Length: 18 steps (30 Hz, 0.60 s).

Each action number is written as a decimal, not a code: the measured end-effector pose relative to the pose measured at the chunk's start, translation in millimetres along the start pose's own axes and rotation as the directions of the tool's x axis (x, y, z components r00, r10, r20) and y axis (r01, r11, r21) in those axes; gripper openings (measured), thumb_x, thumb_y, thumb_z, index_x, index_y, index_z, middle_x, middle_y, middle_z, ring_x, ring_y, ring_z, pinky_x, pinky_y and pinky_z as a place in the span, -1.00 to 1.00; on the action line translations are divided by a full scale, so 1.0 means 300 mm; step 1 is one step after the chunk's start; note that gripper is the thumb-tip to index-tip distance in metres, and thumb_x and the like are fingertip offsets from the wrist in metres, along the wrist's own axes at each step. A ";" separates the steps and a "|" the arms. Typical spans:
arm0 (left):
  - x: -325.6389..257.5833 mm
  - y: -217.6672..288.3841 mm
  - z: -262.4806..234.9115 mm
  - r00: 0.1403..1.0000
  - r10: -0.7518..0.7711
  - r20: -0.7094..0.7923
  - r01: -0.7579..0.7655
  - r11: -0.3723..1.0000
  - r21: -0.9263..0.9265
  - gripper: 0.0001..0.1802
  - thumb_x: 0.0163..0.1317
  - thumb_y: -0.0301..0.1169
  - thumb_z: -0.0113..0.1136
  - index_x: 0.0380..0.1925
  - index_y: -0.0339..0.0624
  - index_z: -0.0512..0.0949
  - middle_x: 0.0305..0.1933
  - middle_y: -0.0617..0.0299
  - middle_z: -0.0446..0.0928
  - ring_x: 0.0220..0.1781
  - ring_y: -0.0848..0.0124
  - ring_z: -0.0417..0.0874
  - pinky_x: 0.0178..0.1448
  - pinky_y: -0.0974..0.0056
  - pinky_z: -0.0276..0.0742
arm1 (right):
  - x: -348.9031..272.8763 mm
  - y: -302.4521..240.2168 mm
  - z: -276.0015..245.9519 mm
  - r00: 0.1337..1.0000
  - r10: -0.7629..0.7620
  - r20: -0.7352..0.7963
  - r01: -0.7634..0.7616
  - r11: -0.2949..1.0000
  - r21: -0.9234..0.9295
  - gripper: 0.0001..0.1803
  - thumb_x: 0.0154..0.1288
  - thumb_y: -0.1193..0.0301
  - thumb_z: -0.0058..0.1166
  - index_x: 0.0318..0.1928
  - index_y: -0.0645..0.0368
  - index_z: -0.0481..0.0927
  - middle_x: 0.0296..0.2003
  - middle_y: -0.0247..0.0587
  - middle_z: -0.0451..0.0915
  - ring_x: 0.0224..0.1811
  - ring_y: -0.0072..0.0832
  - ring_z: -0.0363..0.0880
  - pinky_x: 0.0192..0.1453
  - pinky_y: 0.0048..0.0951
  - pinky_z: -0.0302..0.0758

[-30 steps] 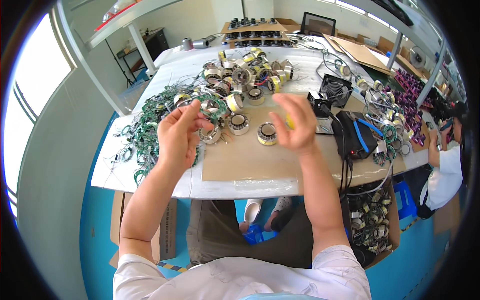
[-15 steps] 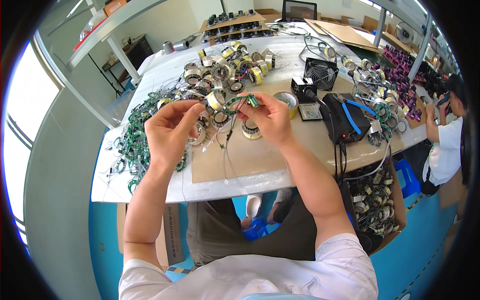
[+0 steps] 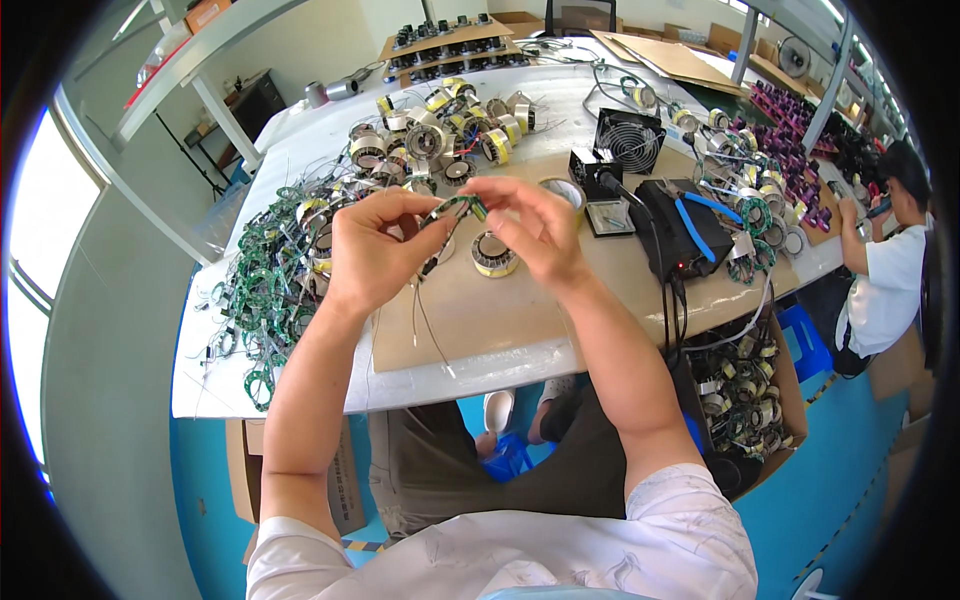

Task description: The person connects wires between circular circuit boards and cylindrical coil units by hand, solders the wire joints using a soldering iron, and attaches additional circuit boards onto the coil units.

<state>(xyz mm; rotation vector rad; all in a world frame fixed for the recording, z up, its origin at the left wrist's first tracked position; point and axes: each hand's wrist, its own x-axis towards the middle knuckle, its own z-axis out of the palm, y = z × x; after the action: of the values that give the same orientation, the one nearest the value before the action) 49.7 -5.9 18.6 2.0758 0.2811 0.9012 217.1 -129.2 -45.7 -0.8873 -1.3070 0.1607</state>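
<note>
Between my hands, above the front of the table, is a small green ring-shaped circuit board (image 3: 458, 207) with thin wires hanging down. My left hand (image 3: 378, 252) pinches its left side between thumb and fingers. At its right end are the bent fingers and thumb of my right hand (image 3: 540, 232), which seem to grip the edge; the exact contact is partly hidden. Just below the right fingers, a motor stator (image 3: 494, 256) with yellow tape round it rests on a brown board (image 3: 440, 330).
A heap of green ring boards (image 3: 270, 260) lies left, with piled stators (image 3: 425, 142) behind. On the right are a fan (image 3: 630, 145), a black box (image 3: 672, 240) with blue-handled pliers (image 3: 695, 232), and a tape roll (image 3: 567, 194). A person (image 3: 890, 250) sits far right.
My left hand has moved right and taken hold of the ring board's left side. The board has tilted and turned between my hands, and its wires now hang below the left fingers.
</note>
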 end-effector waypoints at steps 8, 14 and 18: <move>0.063 -0.084 0.005 0.978 -0.206 -0.018 0.197 0.956 -0.216 -0.89 0.17 -0.53 0.43 -0.34 -0.29 0.66 -0.44 0.36 0.63 -0.46 0.69 0.52 -0.37 0.55 0.37 | 0.011 0.030 -0.094 0.984 0.082 -0.161 -0.121 0.961 -0.249 -0.75 0.37 0.28 0.24 -0.17 0.24 0.73 -0.27 -0.19 0.74 -0.14 -0.41 0.67 0.01 -0.40 0.55; -0.009 -0.236 0.046 0.959 -0.282 0.023 0.280 0.936 -0.215 -0.84 0.18 -0.47 0.43 -0.29 -0.33 0.69 -0.42 0.37 0.64 -0.44 0.71 0.50 -0.38 0.53 0.39 | 0.023 -0.003 -0.098 0.974 0.022 0.227 0.120 0.799 -0.589 -0.66 -0.05 0.29 0.53 -0.28 0.21 0.76 -0.36 -0.22 0.74 -0.24 -0.31 0.67 -0.07 -0.32 0.56; -0.008 -0.247 0.077 0.971 -0.231 0.066 0.238 0.963 -0.126 -0.82 0.17 -0.55 0.42 -0.22 -0.36 0.67 -0.39 0.39 0.62 -0.43 0.71 0.49 -0.36 0.54 0.40 | 0.018 0.028 -0.062 0.982 -0.038 0.187 0.140 0.809 -0.570 -0.89 0.03 0.53 0.43 -0.37 0.20 0.78 -0.47 -0.22 0.71 -0.38 -0.35 0.65 -0.31 -0.39 0.54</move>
<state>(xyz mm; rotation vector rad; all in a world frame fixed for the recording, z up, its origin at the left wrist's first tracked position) 72.5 25.1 -48.8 1.8923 0.4195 0.7040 238.1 -129.2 -46.9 -1.3512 -1.5873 -0.2672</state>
